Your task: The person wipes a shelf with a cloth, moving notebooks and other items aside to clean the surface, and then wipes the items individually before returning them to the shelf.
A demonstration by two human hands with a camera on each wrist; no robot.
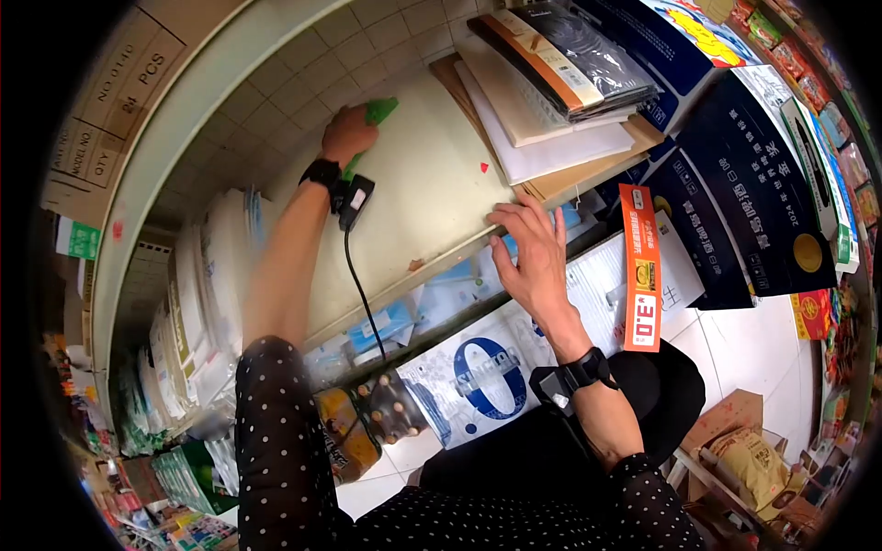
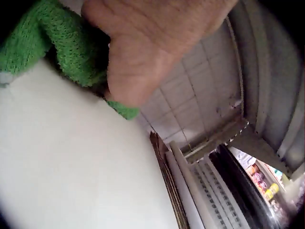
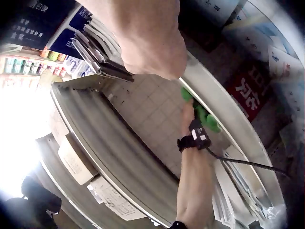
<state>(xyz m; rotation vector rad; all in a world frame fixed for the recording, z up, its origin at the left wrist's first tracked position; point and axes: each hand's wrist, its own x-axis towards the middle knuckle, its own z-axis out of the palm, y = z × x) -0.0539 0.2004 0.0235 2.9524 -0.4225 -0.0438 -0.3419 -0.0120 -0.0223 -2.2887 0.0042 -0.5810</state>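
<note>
My left hand (image 1: 349,135) grips a green cloth (image 1: 381,110) against the pale shelf board (image 1: 418,184), toward the tiled back. In the left wrist view the fuzzy green cloth (image 2: 76,47) bunches out from under the palm, and the fingertips are hidden. Fingers spread, my right hand (image 1: 535,262) rests at the front edge of the shelf, holding nothing. Just beyond it lies a stack of envelopes and pads (image 1: 560,151), topped by a dark item in plastic wrap (image 1: 588,55). A small red scrap (image 1: 484,167) sits on the board.
Packed papers or plastic-wrapped goods (image 1: 184,321) stand at the shelf's left end. An orange price strip (image 1: 640,266) hangs at the front right, before dark blue boxes (image 1: 694,220). A cable (image 1: 358,285) trails from my left wrist over the shelf edge.
</note>
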